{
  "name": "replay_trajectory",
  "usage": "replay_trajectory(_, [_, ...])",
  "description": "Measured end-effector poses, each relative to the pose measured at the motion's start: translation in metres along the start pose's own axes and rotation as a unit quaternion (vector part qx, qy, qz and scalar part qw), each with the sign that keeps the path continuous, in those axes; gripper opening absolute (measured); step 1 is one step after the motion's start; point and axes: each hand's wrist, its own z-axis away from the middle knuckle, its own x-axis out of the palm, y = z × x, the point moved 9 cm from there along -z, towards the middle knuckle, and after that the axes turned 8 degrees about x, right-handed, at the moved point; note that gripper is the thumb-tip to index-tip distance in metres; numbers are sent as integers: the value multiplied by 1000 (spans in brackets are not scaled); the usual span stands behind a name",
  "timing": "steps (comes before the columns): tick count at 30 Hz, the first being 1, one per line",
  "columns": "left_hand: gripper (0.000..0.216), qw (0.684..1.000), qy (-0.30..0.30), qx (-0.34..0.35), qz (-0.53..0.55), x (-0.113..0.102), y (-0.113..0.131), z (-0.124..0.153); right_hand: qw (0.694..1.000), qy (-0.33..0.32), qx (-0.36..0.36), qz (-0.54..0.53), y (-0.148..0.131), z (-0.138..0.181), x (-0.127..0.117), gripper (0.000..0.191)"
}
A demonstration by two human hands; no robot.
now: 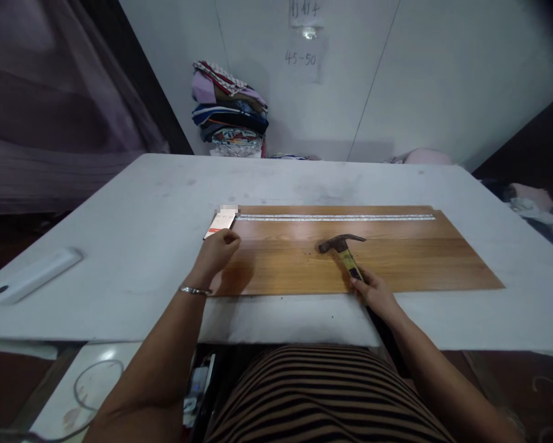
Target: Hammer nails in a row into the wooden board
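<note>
My right hand (375, 295) is wrapped round the yellow-and-black handle of a claw hammer (349, 263). The hammer's dark, worn head is over the middle of a wood-grain board (409, 258), and several tiny dark specks show on the board beside it. Over the board's left end, my left hand (216, 253) is closed, fingers curled in; whatever they may hold is hidden. Just beyond it a phone (221, 221) with a lit screen lies at the board's far left corner. Two thin, pale, shiny strips (336, 218) run side by side along the board's far side.
The board lies on a white table (133, 215). A long white device (39, 275) rests near the table's left edge. Folded cloths (230, 114) are stacked against the wall behind. Below the table's front left is a pale surface with a cable (75, 387).
</note>
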Motion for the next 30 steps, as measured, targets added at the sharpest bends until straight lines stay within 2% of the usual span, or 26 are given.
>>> replay_trajectory(3, [26,987,-20,27,156,32,28,5,1000,4,1,2,-2,0,0,37])
replay_trajectory(6, [35,948,-64,59,307,72,57,12,1000,-3,-5,0,-4,0,1,33])
replay_trajectory(9, [30,926,-93,83,356,104,82,18,1000,-8,-7,-7,-4,-1,2,34])
replay_trajectory(13, [11,938,-96,97,320,133,104,19,1000,-6,-1,-12,-1,-3,3,38])
replay_trajectory(18, [9,952,-31,170,251,143,124,14,1000,-9,3,-18,3,-5,3,40])
replay_trajectory(23, [12,963,-4,186,195,153,128,12,1000,-13,-4,-25,2,-5,4,39])
replay_trajectory(30, [12,972,-27,185,142,162,130,14,1000,-13,-1,-28,6,-5,4,43])
